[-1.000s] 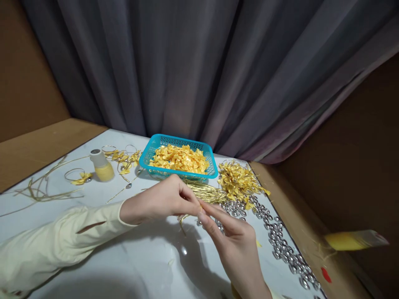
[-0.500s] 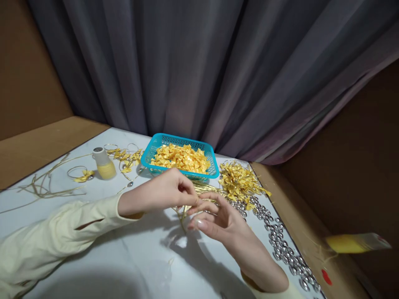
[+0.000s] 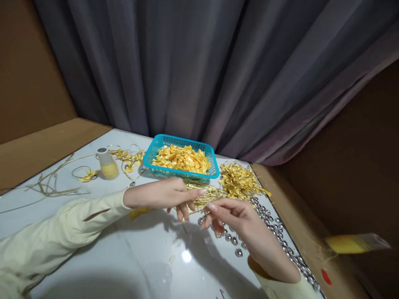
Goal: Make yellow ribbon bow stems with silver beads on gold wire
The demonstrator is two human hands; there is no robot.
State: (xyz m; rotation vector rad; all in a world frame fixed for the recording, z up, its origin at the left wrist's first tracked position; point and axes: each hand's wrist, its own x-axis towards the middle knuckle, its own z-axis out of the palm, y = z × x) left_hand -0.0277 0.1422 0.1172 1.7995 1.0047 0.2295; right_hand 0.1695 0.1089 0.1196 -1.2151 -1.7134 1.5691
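My left hand (image 3: 166,194) reaches in from the left over the gold wire stems (image 3: 205,194). Its index finger points right and the other fingers hang apart, with nothing visible in them. My right hand (image 3: 235,216) is above loose silver beads (image 3: 238,252), thumb and index fingertips together in a pinch. Whatever that pinch holds, if anything, is too small to make out. A narrow gap separates the two hands. Behind them stands a blue basket (image 3: 149,160) filled with yellow ribbon bows (image 3: 183,160). Something yellow (image 3: 139,212) lies partly hidden under my left wrist.
A bunch of yellow bows on gold stems (image 3: 238,180) lies right of the basket. Silver beads (image 3: 282,236) trail along the table's right edge. At left are a bottle with yellow contents (image 3: 107,164), a looped bow piece (image 3: 86,175) and loose wires (image 3: 46,189). A grey curtain (image 3: 187,74) hangs behind.
My hands met at the fingertips before; now they are apart. The left fingers have loosened and stretched out, while my right hand has shifted right and its thumb has come up to the index finger.
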